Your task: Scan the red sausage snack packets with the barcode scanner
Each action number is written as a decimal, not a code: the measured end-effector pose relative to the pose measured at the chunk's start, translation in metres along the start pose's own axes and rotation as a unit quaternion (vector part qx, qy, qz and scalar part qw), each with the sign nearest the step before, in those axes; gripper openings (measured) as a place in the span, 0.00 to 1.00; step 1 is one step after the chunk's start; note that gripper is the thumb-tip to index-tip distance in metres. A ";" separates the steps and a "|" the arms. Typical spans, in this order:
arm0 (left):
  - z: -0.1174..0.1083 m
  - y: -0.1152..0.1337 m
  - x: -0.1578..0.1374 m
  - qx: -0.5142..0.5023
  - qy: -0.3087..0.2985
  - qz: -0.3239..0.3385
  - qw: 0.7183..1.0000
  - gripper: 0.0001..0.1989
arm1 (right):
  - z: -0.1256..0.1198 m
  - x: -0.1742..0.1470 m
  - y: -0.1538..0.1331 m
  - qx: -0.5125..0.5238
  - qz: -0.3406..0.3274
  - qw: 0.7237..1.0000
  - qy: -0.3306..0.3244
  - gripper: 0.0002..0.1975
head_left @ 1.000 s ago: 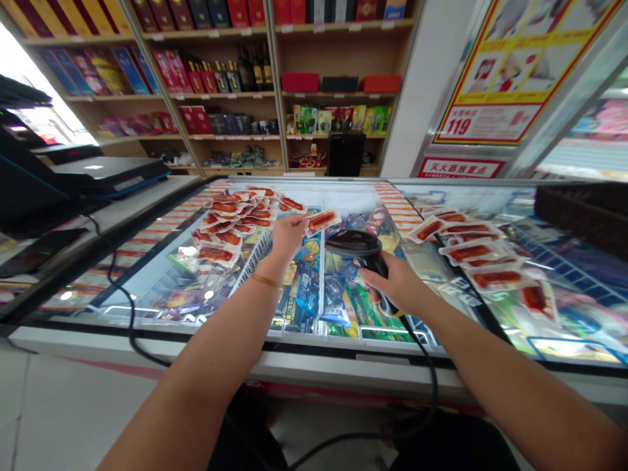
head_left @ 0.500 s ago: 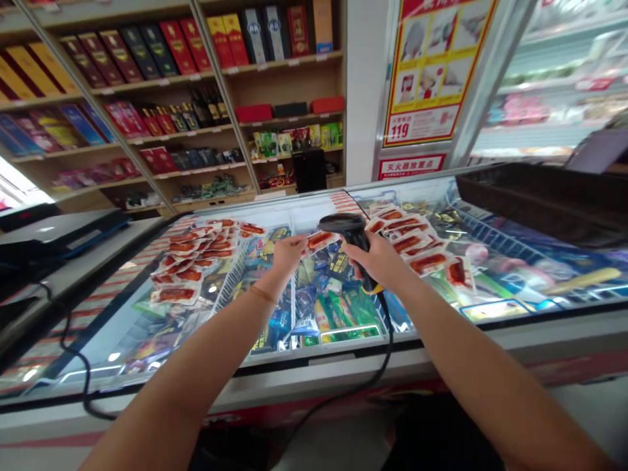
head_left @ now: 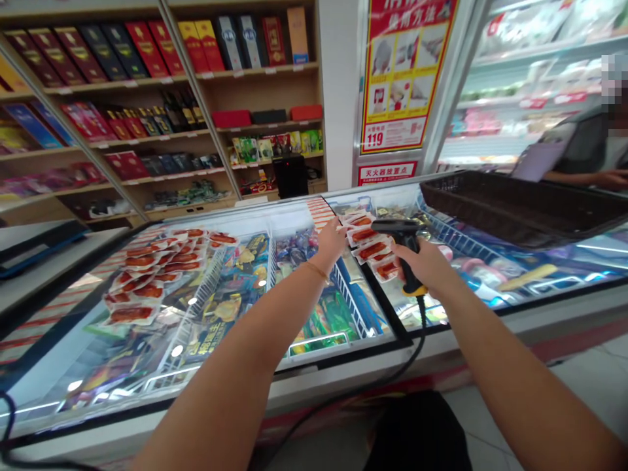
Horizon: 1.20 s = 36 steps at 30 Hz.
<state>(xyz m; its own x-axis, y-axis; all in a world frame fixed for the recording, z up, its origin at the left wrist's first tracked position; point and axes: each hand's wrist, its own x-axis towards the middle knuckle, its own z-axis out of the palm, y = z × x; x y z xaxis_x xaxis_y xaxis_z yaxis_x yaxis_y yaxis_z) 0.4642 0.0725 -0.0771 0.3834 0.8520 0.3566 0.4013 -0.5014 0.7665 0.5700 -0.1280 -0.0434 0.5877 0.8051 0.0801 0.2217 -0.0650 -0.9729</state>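
right hand [head_left: 428, 265] grips a black and yellow plastic scanner [head_left: 407, 260]; left hand [head_left: 330, 242] is at flat, red-brown packs in clear plastic [head_left: 373, 251] on the freezer glass [head_left: 147, 356], can't tell if its fingers grip; likely light, soft, slippery, so pinch edges

Both bare arms extended, left hand [head_left: 331, 241] reaching slightly farther than the right hand [head_left: 422, 265].
The left forearm [head_left: 255, 343] slants from the bottom of the view up and rightward, past the left wrist [head_left: 318, 269], to a hand seen mostly from its back; its fingers point forward, and their tips are too indistinct to tell whether they pinch. The right forearm [head_left: 510, 356] comes in from the lower right corner, angled inward, its hand curled in a closed grip. The two hands are near each other but apart, a dark-clothed leg [head_left: 417, 435] below.
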 end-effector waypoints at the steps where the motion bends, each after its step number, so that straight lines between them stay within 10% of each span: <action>1: -0.009 -0.005 0.000 0.016 0.012 -0.003 1.000 0.23 | 0.004 0.000 -0.001 -0.006 -0.002 1.000 -0.004 0.11; 17: -0.247 -0.163 -0.012 0.470 0.077 -0.042 0.878 0.19 | 0.154 -0.018 -0.067 -0.031 -0.074 0.978 -0.191 0.09; 28: -0.232 -0.146 -0.014 0.495 -0.001 0.007 0.869 0.14 | 0.171 -0.010 -0.026 0.005 -0.009 0.980 -0.201 0.10; 36: -0.223 -0.106 -0.048 0.284 -0.116 -0.138 0.942 0.22 | 0.169 -0.019 -0.025 0.015 -0.017 0.974 -0.226 0.10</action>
<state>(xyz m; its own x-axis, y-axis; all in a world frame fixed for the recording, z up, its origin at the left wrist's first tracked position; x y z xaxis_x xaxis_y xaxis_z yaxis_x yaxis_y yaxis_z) 0.2177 0.1181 -0.0567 0.3438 0.9390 0.0080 0.8673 -0.3208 0.3806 0.4214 -0.0418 -0.0574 0.1775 0.9840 0.0149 0.2083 -0.0227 -0.9778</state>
